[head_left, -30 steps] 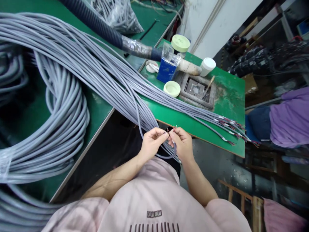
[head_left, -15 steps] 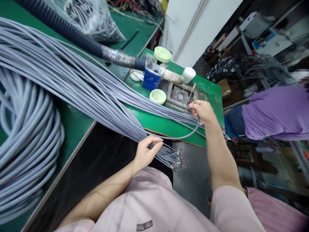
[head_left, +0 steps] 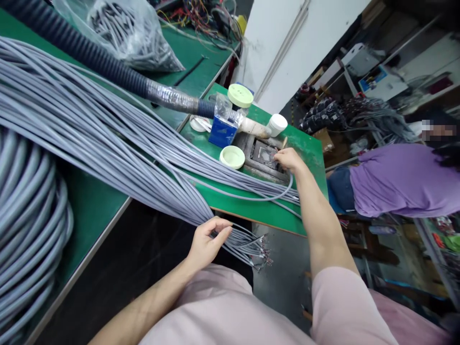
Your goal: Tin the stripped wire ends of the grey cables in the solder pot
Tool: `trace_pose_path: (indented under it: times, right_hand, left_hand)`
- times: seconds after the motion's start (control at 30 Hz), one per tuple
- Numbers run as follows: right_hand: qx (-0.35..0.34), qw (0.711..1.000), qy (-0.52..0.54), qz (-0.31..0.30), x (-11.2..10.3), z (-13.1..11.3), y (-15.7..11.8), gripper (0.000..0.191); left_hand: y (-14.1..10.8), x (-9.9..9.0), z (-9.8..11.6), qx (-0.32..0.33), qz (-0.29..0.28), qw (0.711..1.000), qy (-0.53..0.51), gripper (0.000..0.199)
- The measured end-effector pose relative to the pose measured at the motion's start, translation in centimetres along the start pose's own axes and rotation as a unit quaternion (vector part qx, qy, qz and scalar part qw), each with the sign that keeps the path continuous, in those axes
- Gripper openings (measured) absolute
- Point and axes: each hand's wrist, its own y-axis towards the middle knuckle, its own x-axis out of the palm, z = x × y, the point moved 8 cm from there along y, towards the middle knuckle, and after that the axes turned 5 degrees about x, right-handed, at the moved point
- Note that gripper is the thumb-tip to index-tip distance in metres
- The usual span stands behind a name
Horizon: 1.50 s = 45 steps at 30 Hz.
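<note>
My right hand point(head_left: 288, 159) is closed near the end of a grey cable point(head_left: 266, 198), holding it over the square metal pot point(head_left: 264, 152) with a shiny surface. The held cable curves down from the hand and back left along the bench. Its tip is small and partly hidden by my fingers. My left hand point(head_left: 210, 239) is loosely curled, thumb and forefinger slightly apart, with nothing visible between them. It hovers in front of the hanging grey cable bundle point(head_left: 179, 201), whose stripped ends point(head_left: 264, 251) show beyond it.
Around the pot are a pale green dish point(head_left: 232, 157), a white cup point(head_left: 278, 124), a blue box point(head_left: 222, 132) and a ribbed hose point(head_left: 118, 64). A thick cable coil point(head_left: 32, 239) lies left. A person in purple point(head_left: 402, 179) is at the right, beside the green bench point(head_left: 312, 148).
My right hand has lowered the cable end toward the pot. The held cable now lies farther from my left hand, closer to the other cables. The view has shifted slightly.
</note>
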Motion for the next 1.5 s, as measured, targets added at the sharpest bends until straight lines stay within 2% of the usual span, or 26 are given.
trace_pose_path:
  times: [0.13, 0.33, 0.47, 0.57, 0.63, 0.67, 0.73, 0.83, 0.93, 1.03, 1.17, 1.5]
  right_hand:
    - [0.001, 1.0, -0.022, 0.0, 0.4, 0.2, 0.7, 0.015]
    - [0.007, 1.0, -0.03, 0.003, 0.7, 0.4, 1.2, 0.02]
    - [0.006, 1.0, -0.011, 0.007, 0.1, -0.1, 0.5, 0.024]
    - [-0.013, 0.999, 0.043, -0.006, -0.7, -1.1, -2.3, 0.021]
    - [-0.052, 0.987, 0.141, -0.057, -0.5, -2.2, -5.7, 0.015]
    - [-0.074, 0.976, 0.184, -0.087, -0.1, -2.8, -7.8, 0.021]
    - [-0.096, 0.955, 0.245, -0.137, 1.1, -3.3, -12.4, 0.039]
    - [-0.096, 0.934, 0.277, -0.205, 3.9, -3.0, -18.5, 0.06]
    - [-0.078, 0.921, 0.299, -0.236, 6.4, -2.1, -22.4, 0.069]
    - [-0.068, 0.915, 0.312, -0.245, 7.8, -1.4, -24.3, 0.073]
    - [-0.07, 0.909, 0.322, -0.254, 8.5, -1.2, -25.7, 0.076]
    - [-0.07, 0.89, 0.341, -0.294, 9.7, -0.7, -26.5, 0.077]
  left_hand:
    - [0.0, -0.1, -0.4, -0.013, -0.002, 1.0, -0.011, 0.013]
    - [0.0, -0.1, -0.7, -0.023, -0.009, 0.999, -0.02, 0.014]
    - [0.1, 0.0, -0.7, -0.03, -0.007, 0.999, -0.027, 0.014]
    - [0.1, -0.1, -0.6, -0.044, 0.003, 0.998, -0.043, 0.016]
    - [0.0, 0.0, -0.6, -0.067, 0.008, 0.995, -0.067, 0.017]
    - [0.0, 0.1, -0.7, -0.081, 0.008, 0.993, -0.083, 0.018]
    - [-0.1, 0.6, -0.8, -0.113, 0.006, 0.986, -0.121, 0.022]
    - [-0.4, 1.4, -0.9, -0.152, 0.002, 0.973, -0.175, 0.029]
    - [-1.0, 2.2, -0.6, -0.167, -0.014, 0.96, -0.225, 0.034]
    - [-1.8, 2.6, -0.2, -0.159, -0.029, 0.953, -0.255, 0.033]
    - [-2.9, 3.0, 0.0, -0.157, -0.043, 0.949, -0.272, 0.033]
    - [-4.0, 3.7, 0.3, -0.169, -0.048, 0.94, -0.294, 0.03]
